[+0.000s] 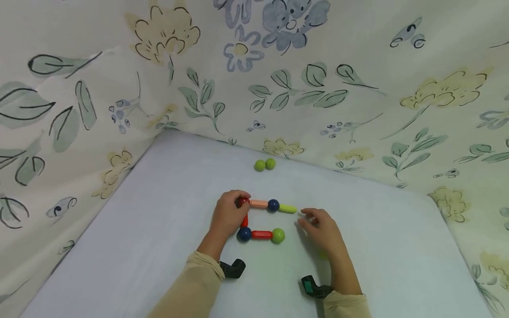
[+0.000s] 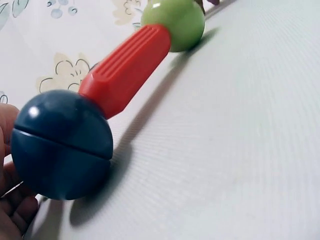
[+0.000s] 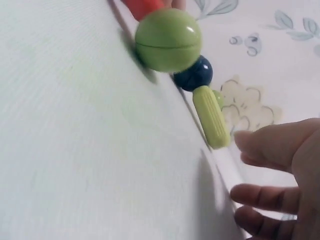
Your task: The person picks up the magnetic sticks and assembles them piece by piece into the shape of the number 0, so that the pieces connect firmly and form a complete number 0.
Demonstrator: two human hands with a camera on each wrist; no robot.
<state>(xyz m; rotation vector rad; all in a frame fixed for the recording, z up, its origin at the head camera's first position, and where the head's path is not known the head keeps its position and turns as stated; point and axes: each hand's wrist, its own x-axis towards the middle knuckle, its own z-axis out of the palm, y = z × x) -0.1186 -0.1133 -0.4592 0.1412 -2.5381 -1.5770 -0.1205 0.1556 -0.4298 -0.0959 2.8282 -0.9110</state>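
Note:
My left hand point(image 1: 229, 215) holds a red ball point(image 1: 244, 202) at the corner of a chain of toy balls and rods. From that ball a peach rod point(image 1: 259, 204) runs to a dark blue ball point(image 1: 273, 205), followed by a yellow-green rod point(image 1: 288, 208) with a free end. A red rod point(image 1: 244, 221), partly behind my fingers, leads to another dark blue ball point(image 2: 62, 145). Another red rod point(image 2: 127, 70) joins that one to a green ball point(image 3: 168, 40). My right hand point(image 1: 323, 227), fingers loosely bent and holding nothing, hovers just right of the yellow-green rod's tip.
Two small green balls point(image 1: 265, 164) lie together toward the back of the white table point(image 1: 159, 212). Floral cloth point(image 1: 254, 88) hangs behind and beside the table. A small yellowish patch point(image 1: 324, 255) shows beside my right wrist, mostly hidden.

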